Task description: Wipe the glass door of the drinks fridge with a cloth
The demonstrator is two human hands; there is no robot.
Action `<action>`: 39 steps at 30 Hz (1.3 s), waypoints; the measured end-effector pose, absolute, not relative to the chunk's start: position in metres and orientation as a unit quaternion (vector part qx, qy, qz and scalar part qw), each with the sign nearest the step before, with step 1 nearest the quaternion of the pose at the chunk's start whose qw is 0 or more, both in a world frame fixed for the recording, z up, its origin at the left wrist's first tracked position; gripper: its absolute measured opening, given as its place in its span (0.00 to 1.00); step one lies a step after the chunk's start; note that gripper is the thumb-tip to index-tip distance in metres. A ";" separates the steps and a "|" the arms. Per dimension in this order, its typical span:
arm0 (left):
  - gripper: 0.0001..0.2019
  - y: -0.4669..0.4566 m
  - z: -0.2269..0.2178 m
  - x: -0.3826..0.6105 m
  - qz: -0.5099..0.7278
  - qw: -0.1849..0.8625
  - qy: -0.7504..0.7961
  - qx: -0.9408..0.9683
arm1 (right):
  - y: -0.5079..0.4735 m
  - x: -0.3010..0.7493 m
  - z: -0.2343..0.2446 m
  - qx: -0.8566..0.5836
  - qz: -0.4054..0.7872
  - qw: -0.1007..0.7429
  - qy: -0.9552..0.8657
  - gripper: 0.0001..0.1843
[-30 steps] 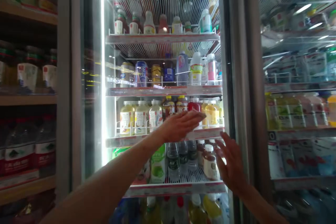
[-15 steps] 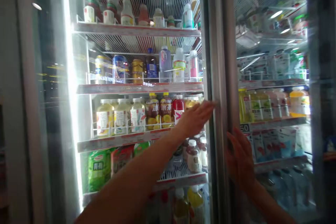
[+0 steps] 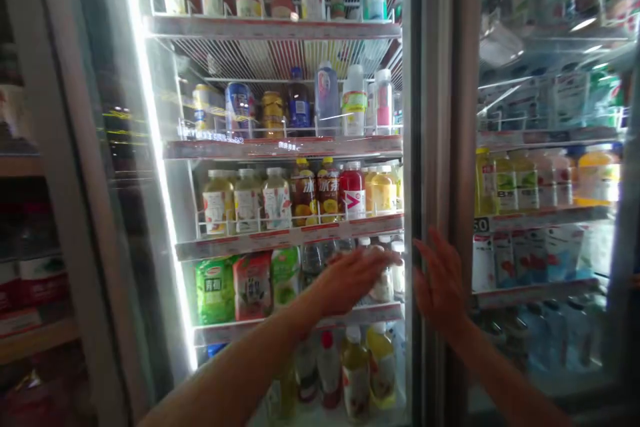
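Left hand [image 3: 353, 277], bare, palm down, the centre of our dial: lower than half a second ago, and off the upright's edge, now before the goods of the grey-railed wire shelf [image 3: 235, 332]. Fingers extended, close together; we see nothing in its grasp. Right hand [image 3: 443, 287], bare, 3 o'clock: fingers loosely spread, no article held. It overlaps the tall silver-grey metal upright [image 3: 440, 113], 1 o'clock; whether skin meets metal we cannot judge. We take the shift as a change of position only, with no drink in either hand and the upright nearest the right.

Further entries. Small white-capped bottles [image 3: 399, 277], just behind the left fingertips. Yellow-capped brown plastic bottles [image 3: 304, 197], 11 o'clock. White-capped red plastic bottle [image 3: 353, 190], 12 o'clock. Green plastic pouch [image 3: 215, 293] and red plastic pouch [image 3: 253, 290], 9 o'clock, in fuller view than before. Bright white light strip [image 3: 159, 160], 10 o'clock. Broad orange bottle [image 3: 597, 177], 2 o'clock, beyond the upright.

Obstructions. The left hand and bare left forearm [image 3: 250, 357] hide part of the shelf; the upright stands between the orange bottle and the rest of our list.
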State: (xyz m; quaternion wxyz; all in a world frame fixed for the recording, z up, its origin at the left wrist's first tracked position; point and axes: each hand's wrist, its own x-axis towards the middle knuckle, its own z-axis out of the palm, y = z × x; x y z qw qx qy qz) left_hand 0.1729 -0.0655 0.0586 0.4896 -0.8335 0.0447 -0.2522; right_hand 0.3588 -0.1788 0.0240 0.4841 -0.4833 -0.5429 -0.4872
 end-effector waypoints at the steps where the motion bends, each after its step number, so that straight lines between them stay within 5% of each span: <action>1: 0.19 -0.064 0.043 0.166 -0.214 0.497 0.100 -0.835 | -0.178 0.356 0.021 -0.487 -0.483 0.477 -0.549 0.28; 5: 0.20 -0.051 0.006 0.129 -0.217 0.500 0.099 -0.832 | -0.176 0.347 0.011 -0.495 -0.471 0.446 -0.578 0.28; 8: 0.21 -0.041 0.005 0.100 -0.257 0.493 0.010 -0.831 | -0.172 0.339 0.005 -0.498 -0.464 0.440 -0.585 0.27; 13: 0.19 -0.031 0.007 0.061 -0.169 0.502 0.097 -0.842 | -0.160 0.320 0.001 -0.479 -0.443 0.427 -0.626 0.26; 18: 0.20 -0.023 0.015 0.033 -0.306 0.488 -0.075 -0.814 | -0.148 0.303 -0.001 -0.452 -0.439 0.440 -0.639 0.25; 23: 0.18 -0.018 -0.003 -0.001 -0.224 0.493 0.036 -0.840 | -0.140 0.288 0.000 -0.433 -0.429 0.422 -0.671 0.23; 28: 0.19 -0.011 -0.013 -0.035 -0.375 0.454 -0.175 -0.789 | -0.131 0.274 -0.002 -0.417 -0.430 0.424 -0.680 0.21; 32: 0.19 -0.010 -0.021 -0.055 -0.279 0.453 -0.067 -0.844 | -0.123 0.256 -0.005 -0.401 -0.430 0.403 -0.701 0.19; 36: 0.22 -0.003 -0.026 -0.070 -0.430 0.445 -0.283 -0.733 | -0.118 0.240 -0.006 -0.396 -0.433 0.404 -0.702 0.19; 39: 0.25 -0.004 -0.042 -0.074 -0.457 0.430 -0.296 -0.721 | -0.114 0.230 -0.010 -0.387 -0.427 0.399 -0.713 0.19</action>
